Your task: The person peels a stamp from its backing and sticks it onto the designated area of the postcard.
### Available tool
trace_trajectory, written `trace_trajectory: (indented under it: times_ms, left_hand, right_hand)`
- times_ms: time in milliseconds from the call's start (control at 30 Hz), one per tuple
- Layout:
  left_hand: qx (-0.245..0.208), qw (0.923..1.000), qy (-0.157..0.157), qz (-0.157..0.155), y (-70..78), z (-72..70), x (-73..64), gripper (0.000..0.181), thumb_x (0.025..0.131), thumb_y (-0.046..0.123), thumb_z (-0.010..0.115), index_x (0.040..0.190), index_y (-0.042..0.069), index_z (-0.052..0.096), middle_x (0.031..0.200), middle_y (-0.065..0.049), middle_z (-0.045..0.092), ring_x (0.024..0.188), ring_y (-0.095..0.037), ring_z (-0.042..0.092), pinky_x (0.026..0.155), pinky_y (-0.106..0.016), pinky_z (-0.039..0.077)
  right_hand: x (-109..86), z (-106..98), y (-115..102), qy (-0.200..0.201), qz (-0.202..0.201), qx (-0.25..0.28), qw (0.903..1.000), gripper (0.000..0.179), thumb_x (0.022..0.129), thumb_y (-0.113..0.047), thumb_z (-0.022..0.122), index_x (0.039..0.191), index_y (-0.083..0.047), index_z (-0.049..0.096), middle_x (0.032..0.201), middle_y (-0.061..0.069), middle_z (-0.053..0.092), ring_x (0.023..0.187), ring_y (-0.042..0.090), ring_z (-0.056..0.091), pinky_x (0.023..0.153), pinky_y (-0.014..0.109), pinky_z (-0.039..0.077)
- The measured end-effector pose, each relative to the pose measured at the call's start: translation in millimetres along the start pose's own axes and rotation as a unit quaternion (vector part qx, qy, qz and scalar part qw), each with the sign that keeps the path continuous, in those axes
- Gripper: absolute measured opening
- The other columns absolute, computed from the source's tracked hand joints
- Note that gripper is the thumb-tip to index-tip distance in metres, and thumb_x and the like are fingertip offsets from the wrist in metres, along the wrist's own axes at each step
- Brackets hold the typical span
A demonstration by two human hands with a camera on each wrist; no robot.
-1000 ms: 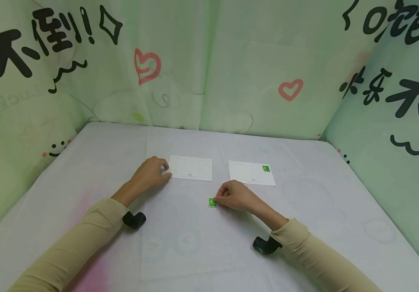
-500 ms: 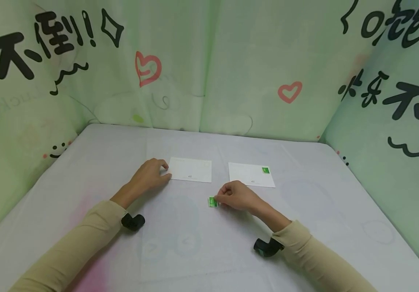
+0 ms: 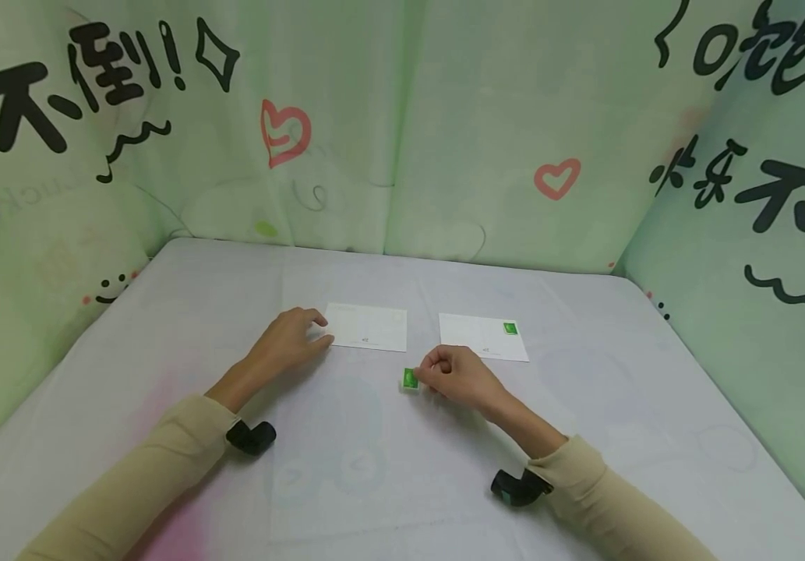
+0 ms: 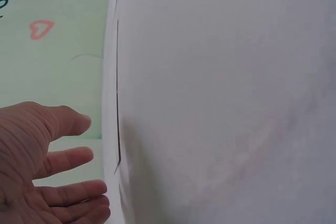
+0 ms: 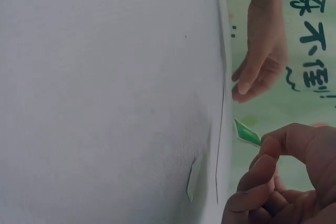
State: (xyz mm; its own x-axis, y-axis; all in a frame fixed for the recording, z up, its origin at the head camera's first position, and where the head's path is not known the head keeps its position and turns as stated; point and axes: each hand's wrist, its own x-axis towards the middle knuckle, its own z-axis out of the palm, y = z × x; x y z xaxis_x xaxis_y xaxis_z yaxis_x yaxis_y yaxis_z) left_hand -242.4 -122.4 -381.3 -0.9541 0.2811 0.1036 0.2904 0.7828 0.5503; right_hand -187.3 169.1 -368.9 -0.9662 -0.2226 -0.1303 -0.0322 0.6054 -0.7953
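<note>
My right hand (image 3: pixel 460 375) pinches a small green stamp (image 3: pixel 411 379) with a white border between thumb and forefinger. In the right wrist view the stamp (image 5: pixel 247 132) sticks out past the fingertips, tilted. Just below it lies a small pale piece (image 5: pixel 193 181) on the white cloth. My left hand (image 3: pixel 290 340) stays by the left edge of a plain white card (image 3: pixel 367 327), thumb and fingers spread with a gap between them, as the left wrist view of the hand (image 4: pixel 58 166) also shows. To the right lies a second white card (image 3: pixel 475 335), bearing a green stamp (image 3: pixel 510 328) at its upper right.
A white cloth (image 3: pixel 346 483) with a pink patch covers the table. Green curtains (image 3: pixel 472 117) with black writing and red hearts enclose its back and sides. Both wrists carry a black camera, one on the left wrist (image 3: pixel 252 438) and one on the right (image 3: pixel 520 488).
The green stamp has risen slightly off the pale piece below it, with my right hand. My left hand has shifted a little, its fingertips a bit more apart. Both cards lie as before.
</note>
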Motion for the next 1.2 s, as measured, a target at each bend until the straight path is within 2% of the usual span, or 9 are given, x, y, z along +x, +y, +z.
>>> trace_trajectory:
  times_ms: [300, 533, 700, 933, 1100, 1200]
  left_hand:
    - [-0.028, 0.9993, 0.015, 0.021, 13.0, 3.3, -9.1, 0.032, 0.096, 0.019, 0.067, 0.12, -0.003, 0.069, 0.127, -0.023, 0.067, 0.126, -0.041, 0.058, 0.105, -0.054, 0.046]
    - [-0.047, 0.998, 0.016, 0.04, 23.2, 6.4, -16.1, 0.032, 0.096, 0.022, 0.067, 0.118, -0.002, 0.07, 0.125, -0.021, 0.069, 0.124, -0.04, 0.06, 0.103, -0.053, 0.048]
    - [-0.066, 0.9968, 0.012, 0.043, 30.2, 8.5, -22.0, 0.031, 0.097, 0.022, 0.065, 0.116, -0.001, 0.071, 0.122, -0.02, 0.07, 0.122, -0.039, 0.061, 0.102, -0.053, 0.048]
    - [-0.106, 0.992, 0.001, 0.07, 42.3, 14.2, -26.9, 0.025, 0.098, 0.022, 0.065, 0.108, 0.001, 0.074, 0.11, -0.012, 0.075, 0.111, -0.031, 0.067, 0.098, -0.047, 0.053]
    - [-0.147, 0.9858, -0.022, 0.078, 53.8, 17.2, -31.5, 0.021, 0.098, 0.023, 0.065, 0.103, 0.004, 0.075, 0.101, -0.005, 0.075, 0.099, -0.023, 0.07, 0.091, -0.04, 0.057]
    - [-0.171, 0.9818, -0.04, 0.072, 58.8, 20.1, -34.3, 0.019, 0.098, 0.023, 0.066, 0.1, 0.008, 0.076, 0.097, 0.0, 0.075, 0.096, -0.019, 0.071, 0.089, -0.039, 0.057]
  right_hand:
    - [-8.8, 0, -1, 0.051, -0.054, -0.016, 0.9971, 0.011, 0.093, -0.015, 0.071, 0.093, -0.006, 0.066, 0.063, -0.003, 0.053, 0.059, 0.011, 0.046, 0.052, 0.023, 0.033]
    - [-13.7, -2, 2, 0.095, -0.092, -0.035, 0.9906, 0.008, 0.09, -0.015, 0.071, 0.089, -0.008, 0.066, 0.062, -0.004, 0.053, 0.057, 0.01, 0.046, 0.054, 0.023, 0.035]
    - [-17.5, -3, 3, 0.125, -0.126, -0.045, 0.983, 0.006, 0.088, -0.013, 0.072, 0.086, -0.011, 0.067, 0.061, -0.005, 0.054, 0.054, 0.008, 0.045, 0.054, 0.023, 0.036]
    - [-23.1, -2, 2, 0.159, -0.182, -0.067, 0.968, 0.006, 0.086, -0.01, 0.073, 0.086, -0.011, 0.067, 0.059, -0.008, 0.053, 0.051, 0.006, 0.044, 0.052, 0.023, 0.035]
    - [-27.0, -1, -1, 0.179, -0.21, -0.091, 0.9569, 0.004, 0.085, -0.01, 0.07, 0.087, -0.009, 0.067, 0.058, -0.011, 0.051, 0.05, 0.004, 0.045, 0.05, 0.023, 0.036]
    - [-29.6, 0, -2, 0.186, -0.223, -0.107, 0.9511, 0.004, 0.085, -0.01, 0.069, 0.088, -0.01, 0.068, 0.058, -0.013, 0.05, 0.049, 0.003, 0.044, 0.048, 0.023, 0.036]
